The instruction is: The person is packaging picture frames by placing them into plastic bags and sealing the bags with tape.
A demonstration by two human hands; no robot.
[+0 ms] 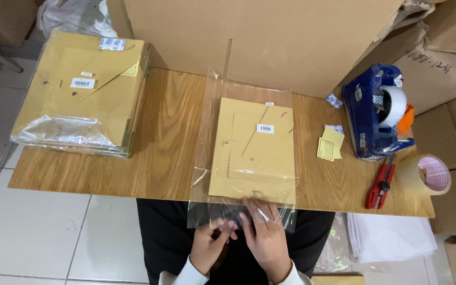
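A tan folded envelope (253,150) lies inside a clear plastic bag (207,132) in the middle of the wooden table (159,158). The bag's open end hangs over the near table edge. My left hand (210,247) pinches the loose plastic flap at that end, fingertips together. Beside it, my right hand (265,237) rests flat on the flap, fingers spread, touching the envelope's near edge.
A stack of bagged tan envelopes (83,89) sits at the table's left. At the right stand a blue tape dispenser (378,111), small yellow labels (329,143), red cutters (380,186) and a roll of tape (427,175). A large cardboard box (259,37) stands behind.
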